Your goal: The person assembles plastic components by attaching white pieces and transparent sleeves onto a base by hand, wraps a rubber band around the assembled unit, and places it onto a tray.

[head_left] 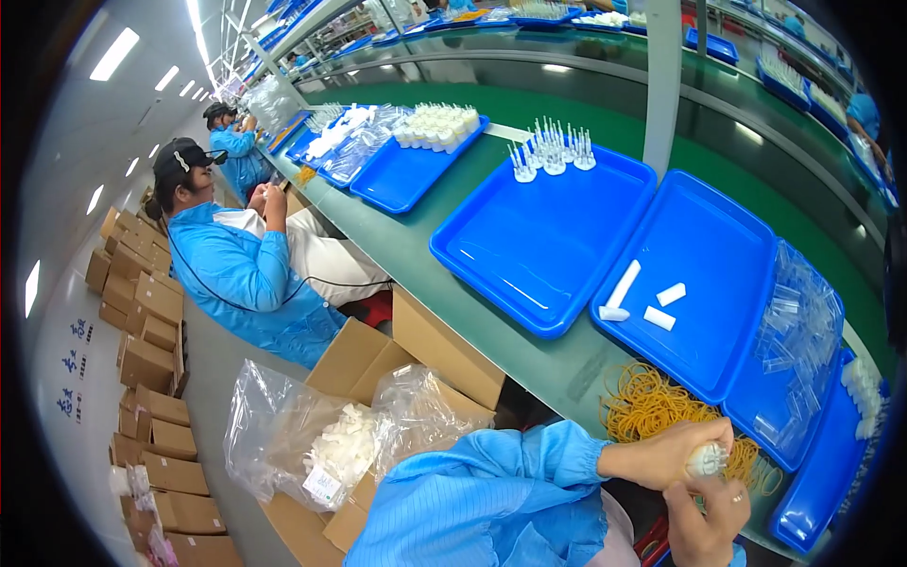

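At the lower right, over the table's near edge, my left hand (661,455) is closed around a small round white piece (706,460) with short prongs on its face. Close below it my right hand (710,522) has its fingers bent in against the piece's lower side; what they pinch, if anything, is too small to make out. A heap of yellow rubber bands (652,404) lies on the table right beside my left hand and partly behind it.
Beyond the bands, a blue tray (704,246) carries a few white tubes (659,317), with clear plastic tubes (789,331) to its right. Another blue tray (529,260) bears white pronged pieces (557,151). An open carton (444,345) with bagged white parts (342,446) stands left; a co-worker (246,246) sits beyond.
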Action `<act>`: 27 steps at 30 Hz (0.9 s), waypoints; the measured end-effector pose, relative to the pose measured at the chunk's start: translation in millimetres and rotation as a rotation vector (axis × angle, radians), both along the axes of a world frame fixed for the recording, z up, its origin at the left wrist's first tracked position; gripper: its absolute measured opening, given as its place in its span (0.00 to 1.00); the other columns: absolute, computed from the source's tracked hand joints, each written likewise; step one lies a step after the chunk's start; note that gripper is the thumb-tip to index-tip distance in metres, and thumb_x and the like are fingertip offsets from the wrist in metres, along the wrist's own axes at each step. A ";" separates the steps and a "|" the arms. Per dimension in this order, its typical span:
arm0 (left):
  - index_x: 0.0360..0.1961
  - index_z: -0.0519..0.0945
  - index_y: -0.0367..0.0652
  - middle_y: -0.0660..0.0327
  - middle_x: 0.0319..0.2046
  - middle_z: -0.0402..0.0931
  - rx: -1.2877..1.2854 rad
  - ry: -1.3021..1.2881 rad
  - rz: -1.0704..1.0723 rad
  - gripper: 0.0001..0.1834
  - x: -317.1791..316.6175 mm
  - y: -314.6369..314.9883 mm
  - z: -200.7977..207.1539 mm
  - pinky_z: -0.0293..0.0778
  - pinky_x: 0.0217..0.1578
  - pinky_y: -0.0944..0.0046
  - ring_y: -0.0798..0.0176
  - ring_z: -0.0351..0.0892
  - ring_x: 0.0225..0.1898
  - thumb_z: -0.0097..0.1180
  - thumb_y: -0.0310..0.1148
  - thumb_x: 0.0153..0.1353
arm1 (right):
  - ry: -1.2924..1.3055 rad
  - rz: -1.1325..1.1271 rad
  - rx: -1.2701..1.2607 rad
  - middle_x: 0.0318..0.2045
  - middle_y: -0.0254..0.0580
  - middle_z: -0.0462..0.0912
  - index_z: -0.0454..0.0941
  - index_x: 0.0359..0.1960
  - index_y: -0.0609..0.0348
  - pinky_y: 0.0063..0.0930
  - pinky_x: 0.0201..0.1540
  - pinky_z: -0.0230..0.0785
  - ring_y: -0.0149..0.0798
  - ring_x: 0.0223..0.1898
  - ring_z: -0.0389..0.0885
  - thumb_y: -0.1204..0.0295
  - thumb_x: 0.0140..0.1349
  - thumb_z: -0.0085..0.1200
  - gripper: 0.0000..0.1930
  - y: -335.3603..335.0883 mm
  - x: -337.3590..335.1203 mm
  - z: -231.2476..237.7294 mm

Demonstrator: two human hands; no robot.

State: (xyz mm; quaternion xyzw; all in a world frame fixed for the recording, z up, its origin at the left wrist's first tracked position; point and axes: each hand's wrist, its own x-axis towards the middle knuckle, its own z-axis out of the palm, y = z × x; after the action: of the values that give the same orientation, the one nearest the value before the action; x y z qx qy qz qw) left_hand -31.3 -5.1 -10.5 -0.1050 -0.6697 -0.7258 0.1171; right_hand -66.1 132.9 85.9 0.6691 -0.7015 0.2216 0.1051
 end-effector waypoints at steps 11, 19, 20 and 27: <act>0.39 0.65 0.45 0.66 0.25 0.66 1.139 -0.178 -0.216 0.23 29.9 -31.9 -5.2 0.69 0.21 0.68 0.69 0.69 0.23 0.66 0.38 0.51 | -0.979 0.326 -0.209 0.33 0.44 0.81 0.79 0.37 0.61 0.59 0.60 0.57 0.53 0.40 0.76 0.51 0.52 0.62 0.23 44.4 -24.9 -40.9; 0.37 0.71 0.43 0.63 0.26 0.71 0.409 0.146 0.082 0.24 41.7 -25.7 -9.2 0.70 0.28 0.67 0.65 0.72 0.28 0.72 0.39 0.46 | -2.327 0.266 -0.690 0.61 0.48 0.66 0.60 0.64 0.51 0.29 0.26 0.76 0.42 0.35 0.76 0.86 0.54 0.47 0.34 19.5 0.7 -114.8; 0.37 0.72 0.42 0.62 0.27 0.74 0.029 0.270 0.124 0.22 40.0 -27.7 -4.5 0.70 0.30 0.68 0.65 0.74 0.29 0.72 0.38 0.46 | -2.389 0.306 -0.608 0.62 0.49 0.65 0.58 0.65 0.51 0.29 0.26 0.77 0.43 0.36 0.76 0.87 0.54 0.47 0.35 13.9 3.5 -109.5; 0.65 0.54 0.32 0.55 0.23 0.77 -0.478 0.072 0.260 0.49 36.2 -13.4 -4.2 0.73 0.24 0.59 0.53 0.79 0.24 0.42 0.66 0.59 | -1.645 -0.017 -0.230 0.47 0.45 0.71 0.65 0.60 0.54 0.26 0.32 0.77 0.39 0.38 0.76 0.83 0.51 0.58 0.32 12.2 8.4 -79.3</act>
State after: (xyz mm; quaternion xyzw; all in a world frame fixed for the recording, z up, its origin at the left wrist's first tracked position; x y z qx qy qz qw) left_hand 4.9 -18.5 -14.6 -0.0686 -0.8253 -0.5217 0.2049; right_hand -57.7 145.1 6.6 0.2733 -0.5326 0.7096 -0.3717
